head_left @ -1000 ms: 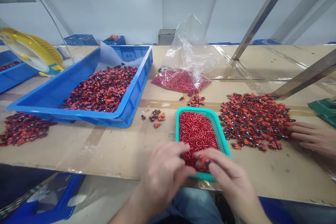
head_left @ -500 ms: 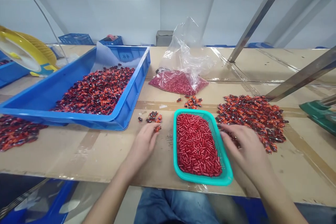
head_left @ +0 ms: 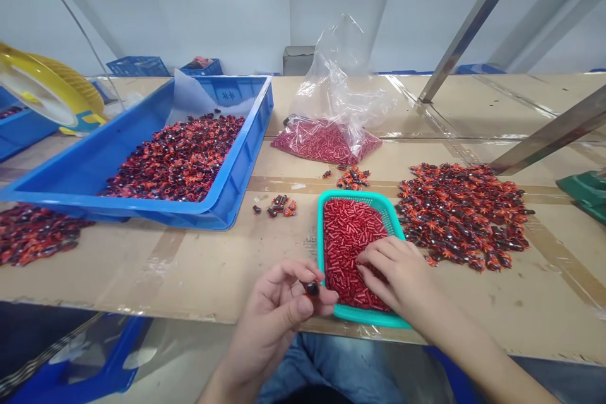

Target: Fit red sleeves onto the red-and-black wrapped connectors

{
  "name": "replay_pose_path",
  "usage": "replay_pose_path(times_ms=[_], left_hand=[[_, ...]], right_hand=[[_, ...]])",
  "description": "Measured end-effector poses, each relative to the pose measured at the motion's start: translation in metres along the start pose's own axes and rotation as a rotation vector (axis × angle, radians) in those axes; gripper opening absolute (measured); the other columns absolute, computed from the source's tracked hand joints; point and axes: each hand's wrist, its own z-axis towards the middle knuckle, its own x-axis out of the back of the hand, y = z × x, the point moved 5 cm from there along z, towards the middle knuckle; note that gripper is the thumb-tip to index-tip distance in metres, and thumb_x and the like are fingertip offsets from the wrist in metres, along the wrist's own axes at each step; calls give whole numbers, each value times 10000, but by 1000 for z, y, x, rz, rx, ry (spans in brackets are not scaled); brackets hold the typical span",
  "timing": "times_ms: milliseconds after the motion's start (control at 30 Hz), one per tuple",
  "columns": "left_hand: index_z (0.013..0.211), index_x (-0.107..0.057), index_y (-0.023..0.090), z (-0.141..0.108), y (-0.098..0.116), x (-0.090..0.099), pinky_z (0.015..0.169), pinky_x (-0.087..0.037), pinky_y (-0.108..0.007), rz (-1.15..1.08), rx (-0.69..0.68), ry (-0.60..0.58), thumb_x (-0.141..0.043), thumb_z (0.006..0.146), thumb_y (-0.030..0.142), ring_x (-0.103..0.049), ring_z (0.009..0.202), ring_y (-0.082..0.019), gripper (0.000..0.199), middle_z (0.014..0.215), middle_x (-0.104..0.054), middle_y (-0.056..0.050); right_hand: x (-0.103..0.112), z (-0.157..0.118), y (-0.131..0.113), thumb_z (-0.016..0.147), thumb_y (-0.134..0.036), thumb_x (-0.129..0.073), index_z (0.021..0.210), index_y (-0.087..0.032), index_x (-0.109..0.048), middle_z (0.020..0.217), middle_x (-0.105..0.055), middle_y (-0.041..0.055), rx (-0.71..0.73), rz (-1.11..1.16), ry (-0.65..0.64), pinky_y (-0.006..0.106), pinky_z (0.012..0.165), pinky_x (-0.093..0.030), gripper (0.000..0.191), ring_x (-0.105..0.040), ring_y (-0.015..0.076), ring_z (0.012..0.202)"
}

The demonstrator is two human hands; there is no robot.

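Between thumb and fingers of my left hand (head_left: 288, 309) is a small black-and-orange plastic piece (head_left: 311, 289), held just left of the green basket's near end. Small red tubes (head_left: 350, 233) fill the green plastic basket (head_left: 362, 314). My right hand (head_left: 398, 271) reaches over the basket's right rim, its fingers drawn together on the tubes; whatever lies between its fingertips is hidden. A large heap of black-and-orange pieces (head_left: 466, 214) lies right of the basket. Several similar pieces (head_left: 283, 206) lie loose to its left, and a small cluster (head_left: 354, 177) sits behind it.
A big blue crate (head_left: 218, 218) of similar pieces stands at the left, with another heap (head_left: 38, 237) in front of it. Behind the basket is a clear plastic bag (head_left: 326, 139) of red tubes. A yellow fan (head_left: 42, 88) and metal posts (head_left: 549, 132) stand at the sides.
My left hand has come toward me and right, carrying the black-and-orange piece from beside the loose ones. My right hand has moved left from the heap's edge into the basket of tubes.
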Motion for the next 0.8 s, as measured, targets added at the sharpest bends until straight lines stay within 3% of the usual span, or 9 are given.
replay_pose_path(times_ms=[133,233,300,400,500,600,700,800], left_hand=[[946,-830,222,-5,-6,-6,685,-607,-118,-110,40,-56,-902,831,235,-772,730,-54,136,986,-784,16],[996,-839,226,-8,-11,-7,720,-595,-106,-168,64,-36,-916,819,283,-750,747,-37,201,1015,-805,-9],[1025,-843,235,-10,-13,-9,733,-589,-96,-165,67,2,-952,770,299,-739,742,-28,284,1048,-808,-19],[968,-854,261,-12,-12,-11,680,-576,-77,-66,21,53,-981,721,257,-734,681,-18,277,992,-790,12],[927,-854,280,-14,-7,-15,638,-595,-100,109,-104,46,-942,774,264,-756,650,-49,178,898,-759,32],[977,-848,301,-18,1,-18,673,-637,-142,294,-291,15,-926,789,232,-788,695,-95,215,900,-788,19],[1011,-842,312,-22,6,-22,709,-655,-154,407,-411,-16,-911,802,195,-802,747,-110,250,951,-831,10],[1034,-828,330,-25,4,-21,739,-649,-140,425,-400,-32,-877,843,208,-801,769,-95,232,1031,-854,18]], right_hand=[[17,-1,-9,990,-167,-483,863,-224,-554,803,-650,29,-53,125,65,323,715,-459,157,-599,199,777],[23,-6,-18,1056,-198,-390,825,-237,-485,762,-568,3,-143,438,79,286,640,-447,253,-545,167,707],[22,-10,-25,1092,-243,-368,823,-238,-483,773,-542,-1,-215,689,72,272,631,-452,293,-529,157,706],[24,-12,-38,1094,-302,-447,886,-239,-577,824,-581,10,-257,895,67,258,661,-499,253,-571,155,752],[34,-8,-51,1042,-283,-579,962,-244,-689,863,-676,38,-211,970,128,275,702,-572,142,-660,175,806],[51,-2,-64,973,-184,-665,983,-255,-753,815,-742,55,-108,976,223,331,696,-625,114,-712,205,769],[65,-2,-74,922,-101,-715,1098,-305,-773,836,-787,64,-33,950,252,384,697,-642,275,-733,235,767],[71,-6,-80,897,-81,-757,1259,-385,-735,932,-812,55,3,926,204,380,733,-643,474,-744,237,821]])
